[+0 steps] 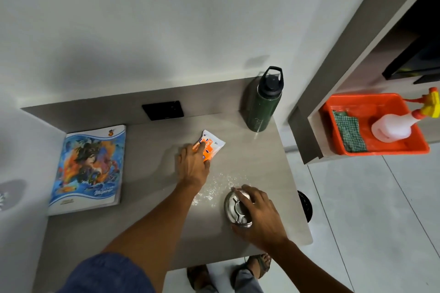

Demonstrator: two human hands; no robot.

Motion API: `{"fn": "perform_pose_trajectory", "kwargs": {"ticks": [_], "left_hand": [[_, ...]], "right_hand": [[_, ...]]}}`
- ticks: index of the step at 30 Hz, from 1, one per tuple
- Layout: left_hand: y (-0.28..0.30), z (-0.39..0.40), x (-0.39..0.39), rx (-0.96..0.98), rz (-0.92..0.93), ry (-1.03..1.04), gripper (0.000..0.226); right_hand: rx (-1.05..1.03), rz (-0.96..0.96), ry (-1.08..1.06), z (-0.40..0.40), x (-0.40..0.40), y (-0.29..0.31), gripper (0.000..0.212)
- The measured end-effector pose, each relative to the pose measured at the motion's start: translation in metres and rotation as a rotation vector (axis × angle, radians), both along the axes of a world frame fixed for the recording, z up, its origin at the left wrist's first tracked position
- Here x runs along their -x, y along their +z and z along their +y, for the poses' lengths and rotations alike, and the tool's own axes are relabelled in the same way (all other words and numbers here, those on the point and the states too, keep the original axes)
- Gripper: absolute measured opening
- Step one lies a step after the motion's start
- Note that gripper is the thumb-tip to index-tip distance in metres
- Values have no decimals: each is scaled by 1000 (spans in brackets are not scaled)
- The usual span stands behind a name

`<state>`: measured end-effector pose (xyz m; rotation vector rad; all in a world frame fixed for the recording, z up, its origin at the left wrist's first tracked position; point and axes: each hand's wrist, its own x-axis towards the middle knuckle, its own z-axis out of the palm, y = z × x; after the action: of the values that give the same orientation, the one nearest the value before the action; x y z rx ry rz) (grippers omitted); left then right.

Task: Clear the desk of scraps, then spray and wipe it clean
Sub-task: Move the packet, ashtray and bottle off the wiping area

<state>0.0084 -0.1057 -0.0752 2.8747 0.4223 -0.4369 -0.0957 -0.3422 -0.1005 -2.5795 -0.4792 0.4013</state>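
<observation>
A person leans over a grey wood-grain desk [152,226]; the left hand [193,166] reaches forward, fingers laid on the near edge of a crumpled orange-and-white sachet wrapper [210,144] lying mid-desk, though whether the fingers pinch it or merely press it cannot be told; the right hand [259,215] curls over a round steel lidded tin [234,207] near the desk's right front edge, fingers and thumb round its rim; a scatter of white powder [215,187] lies on the surface between the two hands; a colourful illustrated notebook [89,169] sits flat at the left, a dark green metal bottle with a black cap [262,104] upright at the back right; on a side ledge to the right, an orange plastic tray [381,150] holds a green checked cloth [348,132] and a white spray bottle with a yellow-and-red trigger [395,126].
</observation>
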Motion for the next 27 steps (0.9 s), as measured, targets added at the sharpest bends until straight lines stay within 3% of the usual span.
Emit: {"fn": "perform_pose_trajectory", "kwargs": {"ticks": [7,13,23,27], "left_hand": [[2,17,-9,-7,-22,-2,71],[4,68,18,41,-127,81,72],[17,224,60,190,-391,531,68],[15,280,70,159,-409,597,62]], "right_hand": [[-11,-55,-38,16,-14,16,96],[-47,-51,-39,77,-32,24,94],[-168,-55,95,233,-70,38,95],[-212,-42,117,293,-82,41,92]]}}
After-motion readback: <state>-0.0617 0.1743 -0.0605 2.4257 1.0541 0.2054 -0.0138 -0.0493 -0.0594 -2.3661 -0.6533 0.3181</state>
